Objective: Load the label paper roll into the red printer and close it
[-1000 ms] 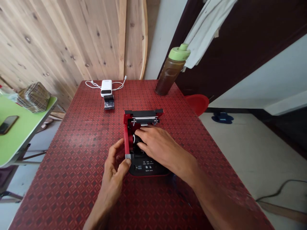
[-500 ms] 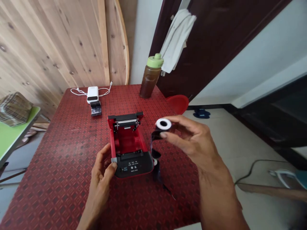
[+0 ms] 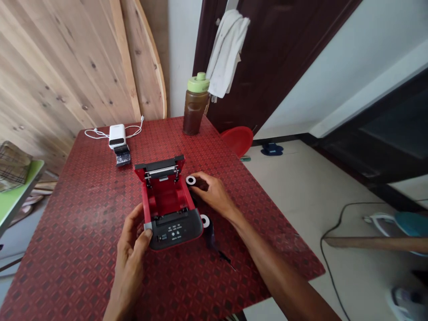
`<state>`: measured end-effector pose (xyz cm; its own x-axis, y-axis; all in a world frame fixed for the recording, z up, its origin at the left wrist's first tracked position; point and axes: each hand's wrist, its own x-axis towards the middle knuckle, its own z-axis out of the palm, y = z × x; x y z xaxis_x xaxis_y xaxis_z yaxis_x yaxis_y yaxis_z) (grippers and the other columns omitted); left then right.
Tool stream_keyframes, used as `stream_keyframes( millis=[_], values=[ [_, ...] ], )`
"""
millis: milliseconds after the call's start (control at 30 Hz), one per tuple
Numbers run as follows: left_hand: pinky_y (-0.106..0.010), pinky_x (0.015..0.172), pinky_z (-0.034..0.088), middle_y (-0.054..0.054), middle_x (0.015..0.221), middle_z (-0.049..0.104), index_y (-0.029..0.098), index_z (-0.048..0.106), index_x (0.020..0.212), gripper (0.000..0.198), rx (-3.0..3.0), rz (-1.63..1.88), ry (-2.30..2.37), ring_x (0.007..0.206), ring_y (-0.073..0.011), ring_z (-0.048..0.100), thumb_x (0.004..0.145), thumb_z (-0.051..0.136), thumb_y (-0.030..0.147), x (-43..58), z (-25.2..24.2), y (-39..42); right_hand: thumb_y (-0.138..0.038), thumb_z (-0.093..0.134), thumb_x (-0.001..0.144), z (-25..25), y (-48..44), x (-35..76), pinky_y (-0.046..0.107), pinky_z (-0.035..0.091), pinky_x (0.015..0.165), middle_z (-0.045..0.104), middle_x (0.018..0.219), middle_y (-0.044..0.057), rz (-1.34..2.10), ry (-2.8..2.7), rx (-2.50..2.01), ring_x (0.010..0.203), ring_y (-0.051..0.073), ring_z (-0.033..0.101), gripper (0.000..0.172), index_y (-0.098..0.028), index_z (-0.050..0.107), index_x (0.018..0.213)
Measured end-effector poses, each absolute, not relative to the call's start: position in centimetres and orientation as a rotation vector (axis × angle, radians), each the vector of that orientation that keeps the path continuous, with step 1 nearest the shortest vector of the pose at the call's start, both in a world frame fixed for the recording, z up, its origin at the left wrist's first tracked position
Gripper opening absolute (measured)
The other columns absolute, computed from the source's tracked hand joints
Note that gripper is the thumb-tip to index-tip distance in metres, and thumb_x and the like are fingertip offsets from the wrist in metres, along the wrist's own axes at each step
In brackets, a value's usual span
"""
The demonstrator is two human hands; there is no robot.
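An open red and black compact printer [image 3: 169, 209] stands on the table, its lid hinged up at the far side and its red compartment showing no roll. My left hand [image 3: 131, 243] grips the printer's near left corner, thumb on top. My right hand [image 3: 212, 194] lies to the printer's right, fingers over a black ribbon roll with a white core [image 3: 191, 180]. A second white-cored roll [image 3: 205, 220] lies beside the printer's near right corner, with black film trailing from it. The film between the rolls is partly hidden by my right hand.
The red patterned table [image 3: 73, 223] ends at a corner near my right arm. Farther back stand a white power bank [image 3: 117, 136] with cable, a small black object [image 3: 122, 156], and a green-capped bottle [image 3: 196, 104]. A green table [image 3: 13, 191] stands left.
The black ribbon rolls have come out of the printer's compartment. My right hand has carried one down from the air to the tabletop, and the view has swung left.
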<state>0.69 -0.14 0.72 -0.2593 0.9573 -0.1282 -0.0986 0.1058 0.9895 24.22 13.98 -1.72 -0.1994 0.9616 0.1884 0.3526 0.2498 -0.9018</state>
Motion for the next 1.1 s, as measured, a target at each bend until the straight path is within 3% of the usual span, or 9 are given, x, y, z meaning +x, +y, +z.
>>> stream_keyframes(
  millis=[133, 300, 367, 467, 567, 667, 800, 867, 1100],
  values=[
    [-0.045, 0.117, 0.053, -0.007, 0.156, 0.069, 0.032, 0.066, 0.152, 0.054, 0.926, 1.358, 1.392, 0.143, -0.0342, 0.065, 0.1, 0.07, 0.046, 0.7, 0.6, -0.1, -0.02, 0.07, 0.091, -2.0, 14.2, 24.1, 0.038, 0.059, 0.096, 0.084, 0.112, 0.005, 0.951, -1.755, -1.228, 0.104, 0.021, 0.078, 0.022, -0.023, 0.076, 0.112],
    [-0.047, 0.116, 0.054, -0.008, 0.156, 0.069, 0.031, 0.066, 0.153, 0.056, 0.923, 1.362, 1.398, 0.141, -0.0338, 0.066, 0.099, 0.072, 0.048, 0.5, 0.5, -0.2, -0.016, 0.072, 0.089, -1.8, 13.1, 25.8, 0.04, 0.061, 0.099, 0.082, 0.129, 0.008, 0.96, -1.764, -1.307, 0.113, 0.023, 0.078, 0.046, -0.026, 0.072, 0.134],
    [-0.046, 0.115, 0.054, -0.007, 0.156, 0.069, 0.033, 0.065, 0.154, 0.057, 0.907, 1.339, 1.409, 0.14, -0.033, 0.066, 0.1, 0.072, 0.049, 0.4, 0.5, -0.3, -0.017, 0.071, 0.091, -1.3, 11.7, 27.2, 0.042, 0.061, 0.097, 0.081, 0.128, 0.009, 0.927, -1.758, -1.368, 0.107, 0.024, 0.078, 0.043, -0.025, 0.073, 0.134],
    [-0.045, 0.118, 0.052, -0.005, 0.156, 0.069, 0.035, 0.066, 0.152, 0.054, 0.924, 1.321, 1.427, 0.142, -0.0317, 0.064, 0.101, 0.071, 0.05, 0.3, 0.3, -0.3, -0.019, 0.07, 0.094, -0.4, 8.6, 29.0, 0.038, 0.06, 0.082, 0.083, 0.109, 0.006, 0.922, -1.785, -1.423, 0.088, 0.022, 0.075, 0.024, -0.025, 0.08, 0.114],
    [-0.044, 0.119, 0.05, -0.004, 0.155, 0.069, 0.035, 0.066, 0.151, 0.052, 0.95, 1.321, 1.425, 0.144, -0.0311, 0.062, 0.101, 0.07, 0.05, 0.2, 0.1, -0.3, -0.011, 0.074, 0.086, -0.1, 5.6, 29.2, 0.032, 0.057, 0.071, 0.083, 0.105, 0.002, 1.01, -1.83, -1.413, 0.077, 0.018, 0.073, 0.036, -0.026, 0.081, 0.118],
    [-0.043, 0.116, 0.052, -0.003, 0.155, 0.069, 0.036, 0.066, 0.152, 0.052, 0.949, 1.331, 1.421, 0.143, -0.0307, 0.063, 0.102, 0.071, 0.05, 0.2, 0.0, -0.3, -0.006, 0.076, 0.081, -0.7, 4.0, 27.7, 0.033, 0.059, 0.079, 0.082, 0.115, 0.003, 1.055, -1.826, -1.386, 0.086, 0.019, 0.074, 0.05, -0.026, 0.078, 0.126],
    [-0.043, 0.12, 0.05, -0.003, 0.155, 0.069, 0.036, 0.067, 0.149, 0.049, 0.984, 1.35, 1.414, 0.145, -0.0308, 0.061, 0.102, 0.07, 0.049, 0.3, -0.1, -0.3, -0.014, 0.071, 0.09, -1.7, 3.6, 26.3, 0.039, 0.058, 0.098, 0.082, 0.115, 0.005, 1.005, -1.804, -1.329, 0.108, 0.024, 0.076, 0.026, -0.024, 0.078, 0.112],
    [-0.046, 0.122, 0.047, -0.004, 0.155, 0.069, 0.035, 0.067, 0.149, 0.049, 0.982, 1.351, 1.412, 0.146, -0.0315, 0.061, 0.102, 0.069, 0.049, 0.3, -0.2, -0.3, -0.017, 0.068, 0.092, -1.4, 3.5, 26.9, 0.041, 0.058, 0.104, 0.081, 0.123, 0.007, 0.964, -1.795, -1.334, 0.116, 0.025, 0.076, 0.025, -0.025, 0.076, 0.115],
    [-0.052, 0.118, 0.051, -0.009, 0.156, 0.067, 0.03, 0.064, 0.151, 0.056, 0.931, 1.35, 1.41, 0.143, -0.0345, 0.063, 0.1, 0.07, 0.053, 0.5, -0.2, -0.3, -0.022, 0.061, 0.105, 7.2, 3.7, 29.0, 0.041, 0.06, 0.102, 0.077, 0.129, 0.003, 0.663, -2.1, -1.285, 0.119, 0.023, 0.074, 0.035, -0.033, 0.066, 0.138]
  ],
)
